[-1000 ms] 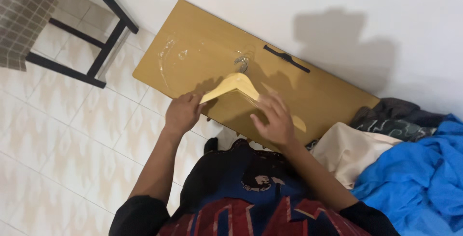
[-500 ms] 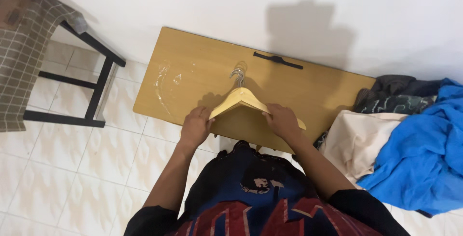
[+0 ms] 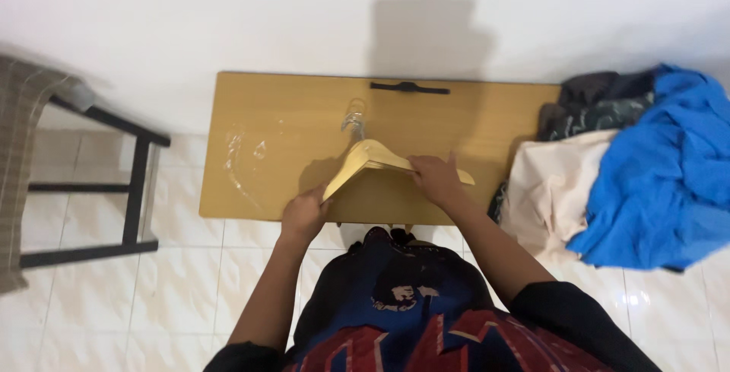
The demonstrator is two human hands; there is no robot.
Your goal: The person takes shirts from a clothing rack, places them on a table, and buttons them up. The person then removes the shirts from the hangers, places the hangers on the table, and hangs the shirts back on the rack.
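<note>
A pale wooden clothes hanger (image 3: pixel 368 157) with a metal hook lies over a low wooden table (image 3: pixel 289 113). My left hand (image 3: pixel 304 216) grips the hanger's left arm tip near the table's front edge. My right hand (image 3: pixel 435 176) holds the hanger's right arm, fingers wrapped over it. Several hangers seem stacked together; I cannot tell how many. A dark shirt with red and blue print (image 3: pixel 407 303) hangs below my arms.
A thin black bar (image 3: pixel 409 87) lies at the table's back edge by the white wall. A pile of clothes, blue (image 3: pixel 661 182), cream (image 3: pixel 551 189) and dark (image 3: pixel 589 102), sits at the right. A black-framed stool with checked cloth (image 3: pixel 46 166) stands left on the tiled floor.
The view has swung so the table now lies square to the wall. Both hands stay on the hanger; the left hand has slid down toward its left tip.
</note>
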